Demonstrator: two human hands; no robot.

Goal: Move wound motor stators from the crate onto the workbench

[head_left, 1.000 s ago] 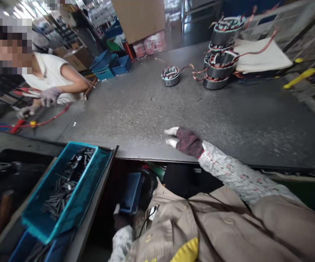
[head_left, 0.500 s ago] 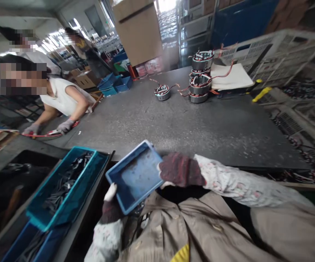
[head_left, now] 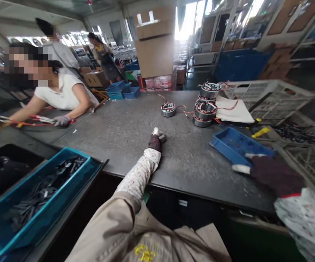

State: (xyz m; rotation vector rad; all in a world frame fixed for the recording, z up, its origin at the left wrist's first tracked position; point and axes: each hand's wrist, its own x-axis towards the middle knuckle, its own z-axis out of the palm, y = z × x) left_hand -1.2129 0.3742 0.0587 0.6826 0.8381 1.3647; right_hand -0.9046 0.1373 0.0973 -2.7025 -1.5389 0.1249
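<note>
My left hand, in a dark glove with white fingertips, lies stretched out on the grey worktable, fingers flat and holding nothing. My right hand, gloved the same, grips the near edge of a shallow empty blue tray, which rests on the table's right side. Beyond the left hand lies a single wound stator. To its right stands a short stack of stators with red and copper leads.
A teal bin of dark metal parts sits at lower left. A co-worker leans on the table's left end, handling red wires. White crates, a white sheet, blue bins and cardboard boxes line the back.
The blue tray went from in front of my chest to the table's right side, still in my right hand. My left hand let go of it and now lies on the table.
</note>
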